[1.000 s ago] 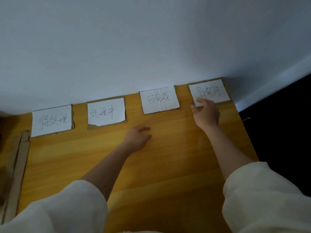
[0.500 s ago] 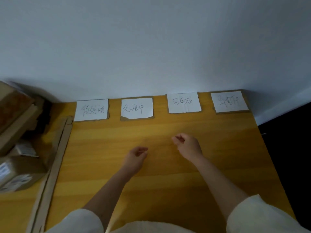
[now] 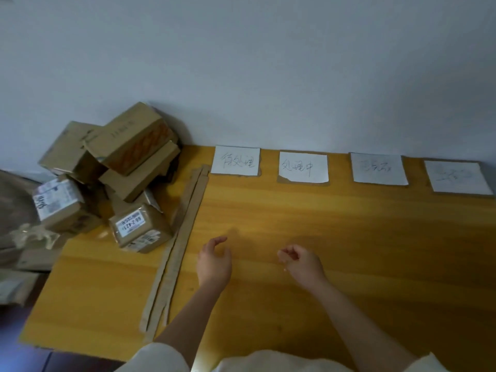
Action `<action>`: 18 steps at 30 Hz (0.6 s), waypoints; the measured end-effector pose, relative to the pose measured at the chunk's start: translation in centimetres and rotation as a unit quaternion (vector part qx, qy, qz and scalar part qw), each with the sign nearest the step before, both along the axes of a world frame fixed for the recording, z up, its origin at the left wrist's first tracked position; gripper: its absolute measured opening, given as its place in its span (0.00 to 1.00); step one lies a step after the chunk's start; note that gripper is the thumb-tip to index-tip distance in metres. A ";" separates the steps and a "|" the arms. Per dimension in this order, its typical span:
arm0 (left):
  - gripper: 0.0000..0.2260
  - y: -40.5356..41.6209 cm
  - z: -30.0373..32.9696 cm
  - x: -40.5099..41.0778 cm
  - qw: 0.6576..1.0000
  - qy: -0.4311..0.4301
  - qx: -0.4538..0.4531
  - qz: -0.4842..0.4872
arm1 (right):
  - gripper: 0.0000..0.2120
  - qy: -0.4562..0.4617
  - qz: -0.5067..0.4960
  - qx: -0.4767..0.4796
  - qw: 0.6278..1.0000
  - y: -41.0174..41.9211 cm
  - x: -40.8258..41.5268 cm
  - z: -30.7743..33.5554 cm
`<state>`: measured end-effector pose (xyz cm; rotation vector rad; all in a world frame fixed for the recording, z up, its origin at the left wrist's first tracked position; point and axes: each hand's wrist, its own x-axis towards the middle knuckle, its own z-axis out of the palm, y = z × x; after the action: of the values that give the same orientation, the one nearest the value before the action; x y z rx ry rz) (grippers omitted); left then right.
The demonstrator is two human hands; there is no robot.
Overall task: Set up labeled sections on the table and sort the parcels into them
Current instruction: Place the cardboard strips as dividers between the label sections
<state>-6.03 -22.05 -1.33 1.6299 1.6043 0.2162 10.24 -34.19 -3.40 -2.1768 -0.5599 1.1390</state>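
— Since the labels [image 3: 303, 167] line the desk [image 3: 322, 237] back edge, where are the parcels [image 3: 112, 183]?
— Piled far left, nearer the left hand [image 3: 214, 261]; both it and the right hand [image 3: 302, 263] hang loosely curled, holding nothing.

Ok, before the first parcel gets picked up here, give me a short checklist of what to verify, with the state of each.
1. Four label cards laid in a row along the wall: first, second, third, fourth: ok.
2. Writing readable on each card: the first and second ok; the third and fourth are too blurred, cannot tell.
3. Left hand free, holds nothing: ok.
4. Right hand free, fingers loosely curled, holds nothing: ok.
5. Parcels sorted into the sections: not ok, all piled left of the cardboard strips.
6. Table in front of the cards free for parcels: ok.
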 end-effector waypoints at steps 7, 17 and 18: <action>0.08 3.4 -0.5 -9.2 0.999 -0.024 0.027 0.034 | 0.10 0.042 0.026 -0.040 0.998 5.6 -9.1 -0.4; 0.13 7.9 -3.7 -17.9 1.000 0.001 0.007 -0.003 | 0.12 0.033 0.078 -0.082 0.993 12.4 -18.9 -0.2; 0.13 8.1 -3.8 -18.2 1.000 -0.004 0.001 -0.008 | 0.12 0.023 0.072 -0.084 0.994 12.9 -19.5 -0.3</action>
<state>-24.25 -13.90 -5.12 1.6416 1.5852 0.2148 -9.22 -21.29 -3.68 -2.2757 -0.6278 1.3537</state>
